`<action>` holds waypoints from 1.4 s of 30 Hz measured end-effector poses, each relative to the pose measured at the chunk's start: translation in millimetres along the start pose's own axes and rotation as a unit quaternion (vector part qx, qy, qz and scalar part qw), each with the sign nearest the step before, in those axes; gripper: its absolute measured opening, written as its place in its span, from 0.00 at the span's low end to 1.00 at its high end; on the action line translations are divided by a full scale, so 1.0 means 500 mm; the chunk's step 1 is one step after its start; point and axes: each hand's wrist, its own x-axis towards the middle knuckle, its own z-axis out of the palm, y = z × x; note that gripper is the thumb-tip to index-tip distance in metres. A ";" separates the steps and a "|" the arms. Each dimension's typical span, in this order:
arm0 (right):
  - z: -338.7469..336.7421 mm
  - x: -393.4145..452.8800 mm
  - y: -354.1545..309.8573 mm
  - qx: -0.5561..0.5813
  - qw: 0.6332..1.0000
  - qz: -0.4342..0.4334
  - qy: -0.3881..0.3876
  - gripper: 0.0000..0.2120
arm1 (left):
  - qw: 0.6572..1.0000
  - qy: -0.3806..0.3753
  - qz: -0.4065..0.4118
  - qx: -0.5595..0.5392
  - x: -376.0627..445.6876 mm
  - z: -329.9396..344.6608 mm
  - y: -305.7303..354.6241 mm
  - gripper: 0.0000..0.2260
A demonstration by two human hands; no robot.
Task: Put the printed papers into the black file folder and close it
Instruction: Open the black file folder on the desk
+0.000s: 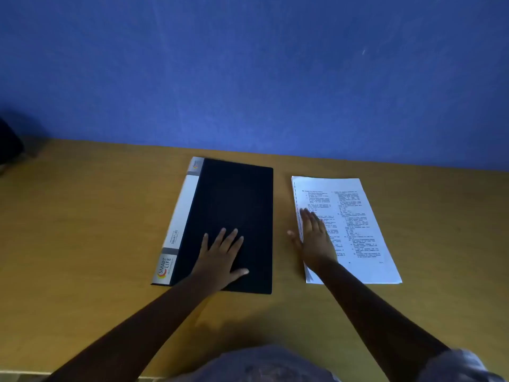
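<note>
The black file folder [234, 205] lies closed and flat in the middle of the wooden table, its white and grey labelled spine on the left. My left hand [221, 259] rests flat on the folder's near part, fingers spread, holding nothing. A stack of printed papers [355, 213] lies to the right of the folder, a gap of bare table between them. My right hand [314, 238] lies flat on the stack's left edge, fingers stretched out, the thumb over the table beside the papers.
The wooden table [82, 230] runs up to a blue wall [248, 64] behind the folder and papers. A dark object [9, 144] sits at the far left edge. My clothing [264, 365] shows at the bottom of the view.
</note>
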 end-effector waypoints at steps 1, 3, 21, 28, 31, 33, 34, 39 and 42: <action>0.003 0.000 -0.005 -0.034 0.999 -0.020 -0.005 0.32 | 1.000 -0.009 0.001 0.023 -0.005 0.001 0.002 0.38; 0.010 -0.001 -0.016 -0.107 0.992 -0.063 -0.032 0.29 | 0.999 -0.025 -0.003 0.037 -0.012 0.001 0.005 0.41; 0.004 0.009 -0.052 -0.114 0.986 -0.065 -0.101 0.28 | 0.989 0.074 0.117 0.050 -0.071 -0.009 -0.005 0.28; 0.001 0.005 -0.052 -0.099 0.990 -0.078 -0.069 0.25 | 0.943 0.309 0.099 -0.073 -0.095 -0.068 0.023 0.13; 0.014 -0.011 -0.061 -0.066 0.992 -0.096 -0.054 0.24 | 0.928 0.321 0.051 -0.184 -0.113 -0.088 0.025 0.27; 0.023 -0.016 -0.072 -0.052 0.988 -0.126 -0.078 0.24 | 0.917 0.344 0.032 -0.199 -0.126 -0.096 0.020 0.27; 0.028 -0.017 -0.078 -0.047 0.985 -0.139 -0.096 0.24 | 0.911 0.362 0.024 -0.196 -0.130 -0.099 0.017 0.27; 0.056 -0.022 -0.098 -0.083 0.967 -0.201 -0.136 0.25 | 0.868 0.444 -0.065 -0.211 -0.155 -0.115 0.002 0.17; 0.065 -0.029 -0.102 -0.093 0.960 -0.235 -0.123 0.27 | 0.842 0.478 -0.111 -0.223 -0.170 -0.115 -0.017 0.18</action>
